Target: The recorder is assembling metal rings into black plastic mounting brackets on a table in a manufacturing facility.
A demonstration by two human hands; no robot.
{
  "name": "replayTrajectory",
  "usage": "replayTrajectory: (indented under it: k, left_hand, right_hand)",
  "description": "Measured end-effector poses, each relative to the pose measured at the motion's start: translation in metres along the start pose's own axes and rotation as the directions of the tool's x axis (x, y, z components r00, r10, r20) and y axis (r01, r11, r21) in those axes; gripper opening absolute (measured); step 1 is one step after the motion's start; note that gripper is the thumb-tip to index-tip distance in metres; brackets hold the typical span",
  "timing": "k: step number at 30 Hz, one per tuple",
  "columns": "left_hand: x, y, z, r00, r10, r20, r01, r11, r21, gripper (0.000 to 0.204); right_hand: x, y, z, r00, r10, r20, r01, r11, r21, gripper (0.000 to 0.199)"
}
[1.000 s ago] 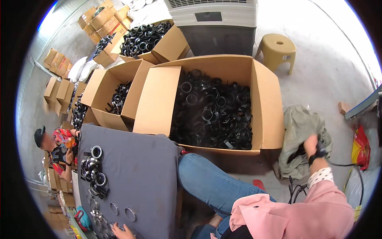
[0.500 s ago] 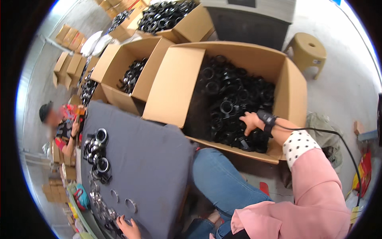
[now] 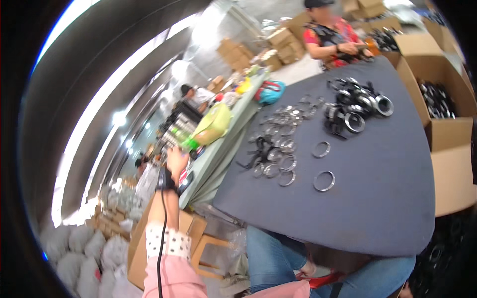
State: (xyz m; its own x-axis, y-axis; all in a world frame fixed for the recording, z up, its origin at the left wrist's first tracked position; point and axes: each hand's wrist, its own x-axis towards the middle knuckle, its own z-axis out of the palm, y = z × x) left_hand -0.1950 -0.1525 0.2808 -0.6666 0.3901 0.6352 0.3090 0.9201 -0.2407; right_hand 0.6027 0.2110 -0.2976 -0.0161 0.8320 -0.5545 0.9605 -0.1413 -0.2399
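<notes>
My left hand point(image 3: 177, 160), wearing a black wrist strap with a cable, reaches over the near end of a green side bench point(image 3: 218, 151). Its fingers look apart, somewhat blurred, and no held thing shows. Close by are a bright green item point(image 3: 190, 144) and a yellow-green bag-like thing point(image 3: 214, 125). Beyond my right knee, a sliver of skin, seemingly my right hand point(image 3: 405, 290), shows at the lower edge; its fingers cannot be made out. On the grey-covered table point(image 3: 377, 188) lie loose metal rings point(image 3: 324, 181), a cluster of thin silver rings point(image 3: 287, 163) and black ring-shaped parts point(image 3: 354, 121).
Open cartons point(image 3: 449, 169) holding black parts stand along the table's right side. A co-worker point(image 3: 333, 37) sits beyond its far edge. A turquoise bag point(image 3: 271, 92) lies by the bench. Below my left arm are a carton point(image 3: 186, 222) and a yellowish stool point(image 3: 211, 248).
The view has swung left. My left hand has moved from the rings on the table out to the side bench. My right hand, previously over black parts in the carton, is mostly out of view.
</notes>
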Motion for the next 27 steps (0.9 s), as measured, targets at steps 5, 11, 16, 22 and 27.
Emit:
replayTrajectory:
  k: [5,11,16,22,27]
  left_hand:
    - [0.023,0.004,-0.017,0.979,-0.100,-0.177,0.075,0.987,-0.142,0.032]
    - [-0.096,0.167,0.087,0.881,0.352,0.315,-0.218,0.894,-0.391,0.044]
    - [-0.227,0.268,0.104,0.817,0.490,0.302,-0.198,0.732,-0.651,0.048]
    - [-0.251,0.279,0.111,0.878,0.416,0.236,-0.191,0.758,-0.623,0.042]
    - [-0.252,0.280,0.107,0.889,0.392,0.235,-0.173,0.765,-0.621,0.041]
  right_hand:
    - [0.029,-0.059,-0.026,0.991,-0.125,-0.038,0.125,0.992,-0.002,0.109]
    - [0.051,-0.082,-0.036,0.984,-0.166,-0.066,0.168,0.985,0.036,0.103]
    - [0.062,-0.092,-0.045,0.982,-0.175,-0.068,0.178,0.983,0.042,0.099]
    - [0.072,-0.106,-0.055,0.980,-0.189,-0.068,0.194,0.978,0.073,0.093]
    - [0.074,-0.124,-0.072,0.971,-0.215,-0.105,0.227,0.966,0.123,0.088]
